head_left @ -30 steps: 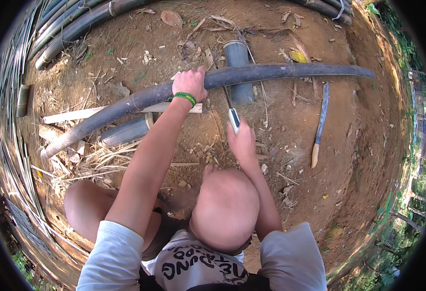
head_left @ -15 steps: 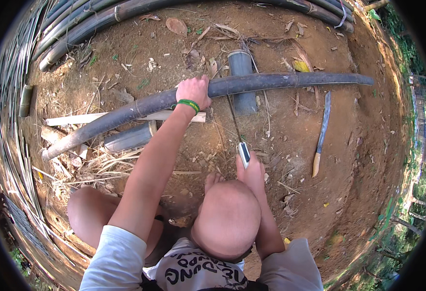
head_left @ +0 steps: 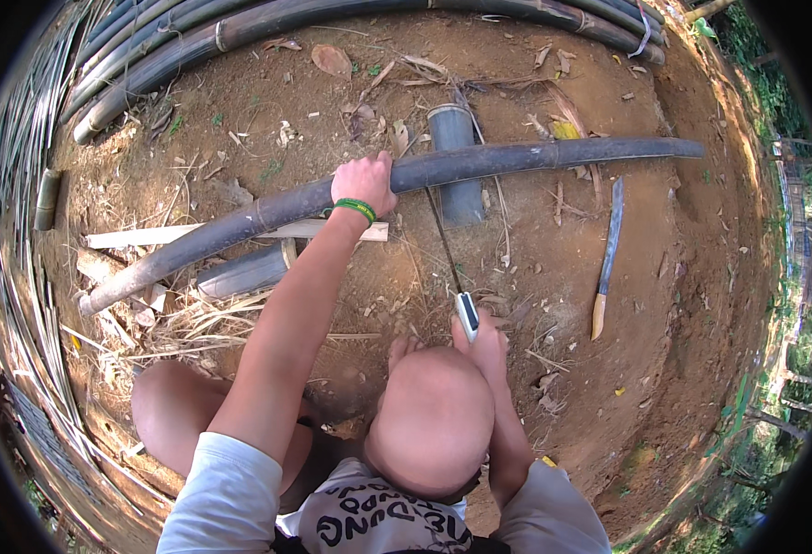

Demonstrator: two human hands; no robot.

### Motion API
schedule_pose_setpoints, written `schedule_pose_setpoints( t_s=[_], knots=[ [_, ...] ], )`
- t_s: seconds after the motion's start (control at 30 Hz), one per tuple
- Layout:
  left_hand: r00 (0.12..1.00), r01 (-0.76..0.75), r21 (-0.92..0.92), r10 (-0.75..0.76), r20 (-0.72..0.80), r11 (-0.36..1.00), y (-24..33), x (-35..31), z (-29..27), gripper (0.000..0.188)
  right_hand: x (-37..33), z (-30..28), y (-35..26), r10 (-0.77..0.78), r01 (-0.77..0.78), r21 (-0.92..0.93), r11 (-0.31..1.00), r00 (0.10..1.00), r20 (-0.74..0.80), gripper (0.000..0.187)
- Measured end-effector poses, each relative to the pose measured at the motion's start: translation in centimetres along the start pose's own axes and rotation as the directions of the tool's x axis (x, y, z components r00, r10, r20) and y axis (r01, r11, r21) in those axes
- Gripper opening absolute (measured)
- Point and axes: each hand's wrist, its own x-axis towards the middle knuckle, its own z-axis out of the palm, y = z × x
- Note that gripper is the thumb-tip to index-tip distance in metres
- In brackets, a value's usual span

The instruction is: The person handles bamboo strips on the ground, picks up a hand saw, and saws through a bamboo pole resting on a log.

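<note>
A long dark bamboo pole (head_left: 498, 162) lies across a short, thick bamboo piece (head_left: 462, 200) on the ground. My left hand (head_left: 364, 185), with a green band at its wrist, is closed round the pole just left of that support. My right hand (head_left: 482, 338) grips the pale and dark handle of a hand saw (head_left: 444, 242). The saw's thin blade runs up to the pole's near side, between my left hand and the short piece; its far end is hidden by the pole.
A machete (head_left: 611, 258) with a wooden handle lies at the right. Under the pole's left part are a pale split slat (head_left: 147, 236) and another bamboo section (head_left: 244, 269). Stacked poles (head_left: 286, 20) line the back, with thin strips (head_left: 32, 185) along the left.
My right hand and the saw have drawn back slightly toward me. The left hand keeps its hold on the pole, and the whole view has shifted a little.
</note>
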Motion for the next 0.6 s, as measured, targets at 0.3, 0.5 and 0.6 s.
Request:
schedule_pose_setpoints(
  t_s=[0.3, 0.5, 0.6],
  knots=[
    [1.0, -0.011, -0.022, 0.01, -0.028, 1.0, 1.1, -0.2, -0.5, 0.039, 13.6, 4.4, -4.5, -0.175, 0.173, -0.028, 0.985, 0.974, -0.147, 0.033],
    [1.0, 0.007, -0.023, -0.007, -0.001, 1.0, 0.1, 0.0, -0.9, 0.038, 2.5, 1.5, -0.1, -0.085, 0.086, 0.019, 0.996, 0.996, -0.037, 0.036],
    [1.0, -0.008, -0.004, 0.008, -0.014, 1.0, 0.2, -0.1, -0.4, 0.038, -1.4, -1.0, -0.5, 0.086, -0.085, -0.018, 0.996, 0.995, 0.058, 0.037]
  ],
)
